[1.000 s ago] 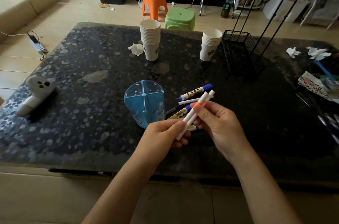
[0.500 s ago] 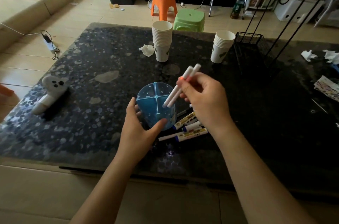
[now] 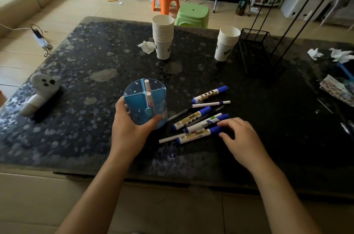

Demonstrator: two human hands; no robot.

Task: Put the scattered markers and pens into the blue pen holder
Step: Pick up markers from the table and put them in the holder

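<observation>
Right hand (image 3: 242,138) lies palm-down on the table (image 3: 95,57), fingers spread and unclenched, fingertips (image 3: 222,124) touching the blue caps of the nearest markers; nothing gripped yet, judged to be the start of the next pick-up. Just left of that hand lies the marker pile (image 3: 199,124): blue-capped white markers fanned side by side with thin pens among them, some crossing; whether the fingertips press one marker or two cannot be told from this angle. Beyond the pile, further from the fingertips, one more blue-capped marker (image 3: 209,94) and a thin white pen (image 3: 210,103) lie apart. Left hand (image 3: 130,130) wraps the near wall of the blue pen holder (image 3: 142,107), thumb on one side, fingers round the other, presumably to steady the light, tall cup against tipping while pens drop in. Holder stands upright just left of the pile, divided in compartments; two white pens (image 3: 148,92) stand in it near the centre divider. Versus half a second ago: those two pens were then in the right hand over the holder; now they are inside, and the right hand has come down to the pile empty. A full second ago both hands held the pens; the left has since gone to the holder. Beyond both hands: two paper cup stacks (image 3: 162,36), a wire basket (image 3: 256,46).
</observation>
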